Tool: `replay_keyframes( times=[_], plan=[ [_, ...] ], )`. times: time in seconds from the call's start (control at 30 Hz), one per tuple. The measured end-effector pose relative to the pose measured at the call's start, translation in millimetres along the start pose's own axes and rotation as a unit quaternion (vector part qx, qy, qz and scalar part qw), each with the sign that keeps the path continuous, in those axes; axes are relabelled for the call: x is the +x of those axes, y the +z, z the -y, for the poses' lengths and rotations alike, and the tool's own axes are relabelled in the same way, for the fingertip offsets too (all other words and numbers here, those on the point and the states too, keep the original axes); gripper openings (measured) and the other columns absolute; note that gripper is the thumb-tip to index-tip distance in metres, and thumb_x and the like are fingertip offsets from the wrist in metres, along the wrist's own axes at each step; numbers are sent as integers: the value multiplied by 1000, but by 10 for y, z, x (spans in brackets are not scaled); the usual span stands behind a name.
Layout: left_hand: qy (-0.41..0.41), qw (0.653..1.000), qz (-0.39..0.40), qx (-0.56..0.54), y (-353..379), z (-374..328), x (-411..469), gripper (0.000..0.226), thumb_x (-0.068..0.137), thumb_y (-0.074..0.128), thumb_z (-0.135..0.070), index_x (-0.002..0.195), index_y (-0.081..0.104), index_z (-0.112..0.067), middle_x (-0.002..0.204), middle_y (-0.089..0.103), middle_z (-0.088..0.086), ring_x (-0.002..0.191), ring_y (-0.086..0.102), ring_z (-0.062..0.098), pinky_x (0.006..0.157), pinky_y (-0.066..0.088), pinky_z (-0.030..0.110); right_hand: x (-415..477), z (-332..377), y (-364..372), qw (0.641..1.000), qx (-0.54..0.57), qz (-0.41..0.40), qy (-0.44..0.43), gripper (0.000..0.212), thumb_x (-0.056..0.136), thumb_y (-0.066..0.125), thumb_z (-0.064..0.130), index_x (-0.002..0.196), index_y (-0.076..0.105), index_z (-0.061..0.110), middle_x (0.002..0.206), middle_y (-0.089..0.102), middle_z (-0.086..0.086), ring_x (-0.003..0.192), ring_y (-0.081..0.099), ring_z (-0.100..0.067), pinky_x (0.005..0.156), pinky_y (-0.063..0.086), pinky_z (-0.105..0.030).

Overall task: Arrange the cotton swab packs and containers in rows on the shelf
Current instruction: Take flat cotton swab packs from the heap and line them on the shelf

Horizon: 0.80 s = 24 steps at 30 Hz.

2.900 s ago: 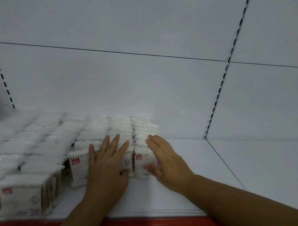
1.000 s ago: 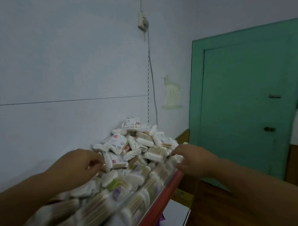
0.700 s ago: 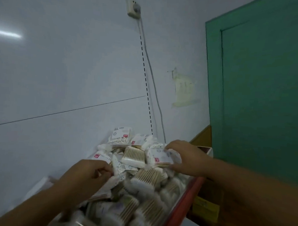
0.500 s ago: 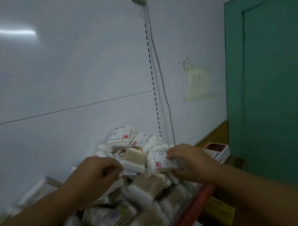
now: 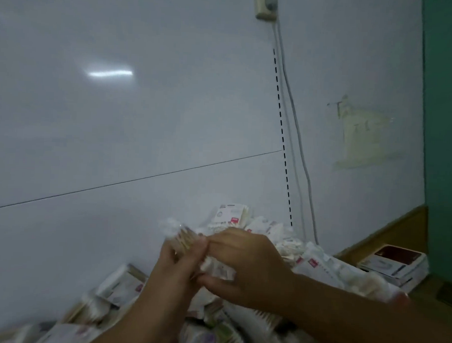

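— Two packs in hand: where?
— Swab pack (image 5: 178, 234), wooden sticks, cotton tips up: left hand (image 5: 179, 270) curled round it. Second pack (image 5: 216, 268): pinched between thumb and fingers of right hand (image 5: 244, 263). Both are raised just above the heap (image 5: 332, 269).
— Hand pose?
— Hands touching at the fingers, forearms converging from below.
— Heap location?
— Loose packs piled unsorted against the white back panel (image 5: 144, 116). A dark-lidded box (image 5: 394, 259) lies beyond the heap's right end, near the green door (image 5: 444, 129).
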<state>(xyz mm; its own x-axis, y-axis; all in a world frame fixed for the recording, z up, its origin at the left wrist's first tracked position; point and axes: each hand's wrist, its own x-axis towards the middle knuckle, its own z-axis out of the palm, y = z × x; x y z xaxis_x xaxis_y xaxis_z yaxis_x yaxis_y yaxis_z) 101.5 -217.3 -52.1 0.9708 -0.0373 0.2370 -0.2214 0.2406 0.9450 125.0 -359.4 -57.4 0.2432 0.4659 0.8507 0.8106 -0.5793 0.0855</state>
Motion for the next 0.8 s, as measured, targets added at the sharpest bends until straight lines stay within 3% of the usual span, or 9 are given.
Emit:
replay_keyframes(
  times=[0.07,0.13,0.2,0.3,0.37,0.47,0.6,0.7,0.8],
  plan=[
    [-29,998,-39,-51,-151,-89,19,64,58,74,-30,114,58,-4,105,71,20,98,69,34,87,53,53,38,-41,98,998,33,33,-36,33,87,65,39,104,69,10,101,69,-1,87,62,-19,74,52,-30],
    [-107,989,-17,-97,-344,-183,14,50,62,66,-32,101,71,0,107,70,24,96,69,38,86,53,51,76,-184,162,998,46,29,-34,34,88,64,40,106,70,12,107,69,-1,95,62,-18,83,50,-28],
    [-158,979,5,-129,-540,-251,14,46,70,56,-35,87,77,3,111,68,24,99,67,40,78,55,49,117,-449,193,997,9,34,68,35,86,65,34,115,67,15,124,63,-1,115,54,-16,96,47,-34],
    [-154,973,-4,-171,-826,-316,-9,53,72,53,-33,98,72,9,118,64,29,103,63,48,81,51,57,111,-866,178,964,-53,179,188,55,86,60,21,139,47,24,153,30,4,142,20,-13,116,20,-32],
    [-148,969,-9,-196,-925,-381,-60,57,72,54,-34,105,68,11,121,62,30,105,61,52,78,54,59,98,-1016,190,955,-62,224,184,57,85,57,14,140,45,26,155,27,6,144,15,-13,116,12,-26],
    [-148,967,-6,-210,-1023,-431,-94,64,71,59,-41,112,66,8,119,64,28,103,63,50,72,57,56,102,-1040,238,958,-64,225,164,56,85,56,13,138,46,28,154,30,7,144,17,-12,117,10,-29],
    [-137,975,-36,-169,-1107,-437,-96,61,67,62,-33,112,62,8,112,68,25,98,67,44,79,51,59,116,-1060,246,950,-143,258,105,56,86,53,18,140,43,32,154,29,11,144,15,-9,117,-1,-32],
    [-111,980,-53,-157,-1173,-405,-95,56,65,64,-26,112,62,6,110,69,24,99,68,41,77,56,54,135,-1052,207,958,-165,219,84,50,89,55,25,139,48,28,147,43,8,137,32,-13,114,11,-29],
    [-14,990,-116,-75,-1200,-360,-61,58,63,71,-22,118,58,-11,111,70,15,98,70,32,78,59,44,260,-814,143,978,-55,78,188,44,87,65,29,130,57,26,123,64,2,108,57,-15,92,38,-25]
  ],
)
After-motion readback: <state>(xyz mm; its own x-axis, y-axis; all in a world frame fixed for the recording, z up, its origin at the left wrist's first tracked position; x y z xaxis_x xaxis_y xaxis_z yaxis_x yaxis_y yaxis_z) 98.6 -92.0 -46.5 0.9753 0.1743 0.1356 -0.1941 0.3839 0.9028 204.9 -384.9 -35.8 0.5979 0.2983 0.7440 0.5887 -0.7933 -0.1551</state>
